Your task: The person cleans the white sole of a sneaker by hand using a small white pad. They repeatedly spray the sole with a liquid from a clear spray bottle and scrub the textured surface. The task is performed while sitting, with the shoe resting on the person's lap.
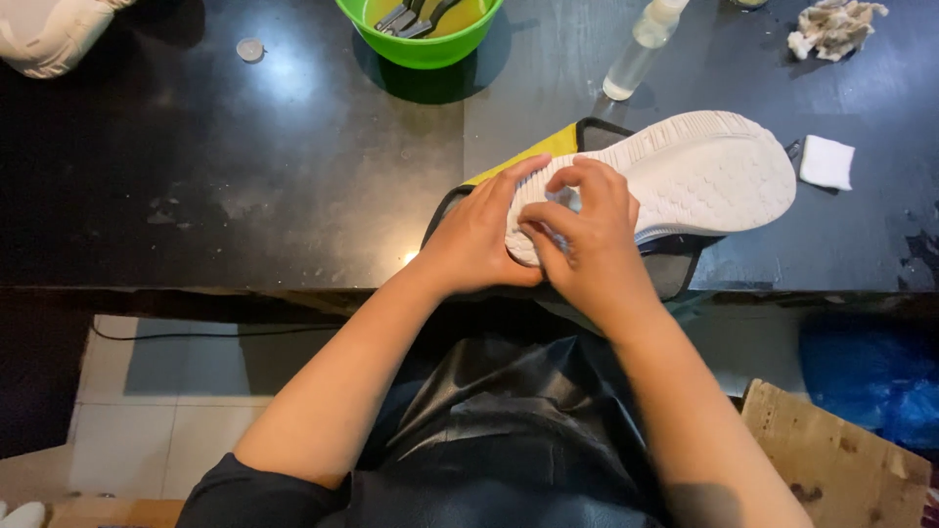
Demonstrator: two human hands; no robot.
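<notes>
Both hands grip the white-soled shoe: left hand cupping the heel, right hand fingers pinched closed on the sole. Pressing hard could nudge the spray bottle at twelve o'clock over.

**White-soled shoe, sole up, at the tabletop's near edge**

The shoe lies upside down, right of the frame's centre, its white sole facing the camera. The sole is patterned with small raised cells and ribbed along its rim. Its rounded toe points to the right; the heel end sits toward the middle. Dark upper and a yellow strip show beneath it.
</notes>
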